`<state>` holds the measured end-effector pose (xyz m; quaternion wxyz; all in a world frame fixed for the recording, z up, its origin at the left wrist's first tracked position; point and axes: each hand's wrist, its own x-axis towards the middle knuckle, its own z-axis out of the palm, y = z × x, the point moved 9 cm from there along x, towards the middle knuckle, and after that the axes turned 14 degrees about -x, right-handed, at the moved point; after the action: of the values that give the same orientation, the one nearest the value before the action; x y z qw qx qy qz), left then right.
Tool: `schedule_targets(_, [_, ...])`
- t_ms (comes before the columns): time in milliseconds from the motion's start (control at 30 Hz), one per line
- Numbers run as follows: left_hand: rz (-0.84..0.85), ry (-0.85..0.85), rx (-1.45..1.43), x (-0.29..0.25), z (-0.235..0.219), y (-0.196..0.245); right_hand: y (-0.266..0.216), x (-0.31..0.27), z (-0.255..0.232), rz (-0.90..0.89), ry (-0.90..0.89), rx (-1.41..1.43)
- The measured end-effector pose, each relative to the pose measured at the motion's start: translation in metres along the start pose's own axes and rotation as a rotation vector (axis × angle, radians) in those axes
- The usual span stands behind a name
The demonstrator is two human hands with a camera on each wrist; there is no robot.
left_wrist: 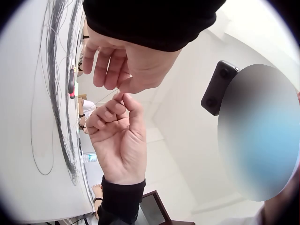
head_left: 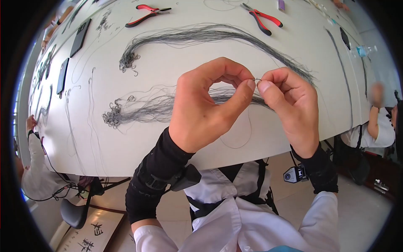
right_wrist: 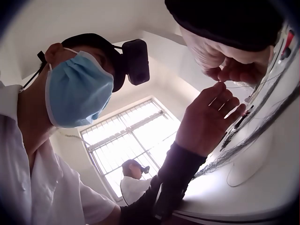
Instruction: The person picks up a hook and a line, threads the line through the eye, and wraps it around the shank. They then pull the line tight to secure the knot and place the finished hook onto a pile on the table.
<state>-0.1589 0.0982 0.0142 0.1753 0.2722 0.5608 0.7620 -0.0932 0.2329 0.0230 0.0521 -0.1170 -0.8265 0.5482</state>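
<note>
Over the near side of the table, my left hand (head_left: pixel 205 103) pinches a thin dark wire (head_left: pixel 257 79) between thumb and forefinger. My right hand (head_left: pixel 296 107) pinches the same wire just to the right, fingertips almost meeting the left ones. Only a short curved bit shows between them. Under the hands runs a bundle of thin dark wires (head_left: pixel 147 111), partly covered by them, with curled hook-like ends at its left. A second, longer bundle (head_left: pixel 197 35) arches across the table behind. In the left wrist view the other fingers of the right hand (left_wrist: pixel 119 140) are loosely curled.
Red-and-black pliers (head_left: pixel 147 14) lie at the back left, and another pair (head_left: pixel 264 19) at the back right. Two dark phones (head_left: pixel 63 75) and loose wires (head_left: pixel 92 105) lie on the left of the white table (head_left: pixel 138 153). Other people sit at both sides.
</note>
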Motion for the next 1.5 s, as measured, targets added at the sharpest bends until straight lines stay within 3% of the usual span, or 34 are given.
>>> schedule_targets(367, [0.089, -0.046, -0.067, -0.001, 0.001, 0.005, -0.003, -0.002, 0.000, -0.089, 0.045, -0.014])
schedule_targets(900, [0.141, -0.073, 0.049, -0.001, 0.001, 0.012, -0.012, -0.006, 0.001, -0.106, 0.002, -0.076])
schedule_targets(1500, [0.470, -0.061, 0.366, -0.005, 0.008, 0.039, 0.007, -0.003, 0.008, 0.102, -0.133, 0.247])
